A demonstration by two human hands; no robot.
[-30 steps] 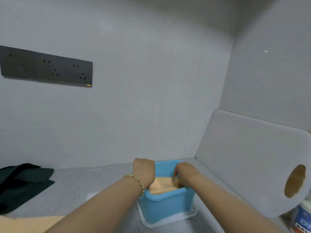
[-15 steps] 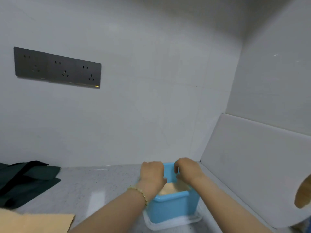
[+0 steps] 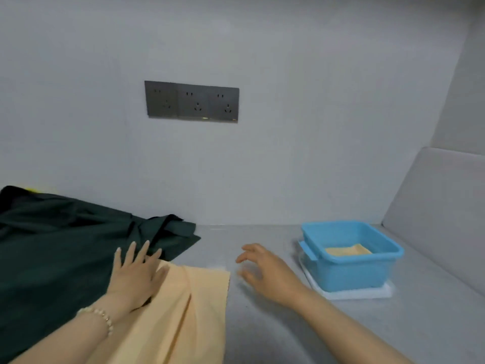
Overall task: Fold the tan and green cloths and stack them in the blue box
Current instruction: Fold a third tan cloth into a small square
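The blue box [image 3: 351,271] stands on a white lid at the right of the grey counter, with a folded tan cloth [image 3: 347,250] lying inside it. A second tan cloth [image 3: 189,311] lies spread at the front centre, its right edge near mid-counter. My left hand [image 3: 136,274] lies flat with straight fingers at its upper left corner, where it meets the dark green cloths. The green cloths [image 3: 60,248] are heaped loosely at the left. My right hand [image 3: 265,269] hovers with fingers spread just right of the tan cloth, holding nothing.
A white lid [image 3: 367,292] sits under the box. A white board [image 3: 443,214] leans against the right wall. A grey socket strip [image 3: 191,101] is on the back wall. Bare counter [image 3: 262,332] lies between the tan cloth and the box.
Both hands have left the blue box and moved left; the folded tan cloth stays inside it. The view has swung left, and my left hand now rests on the spread tan cloth.
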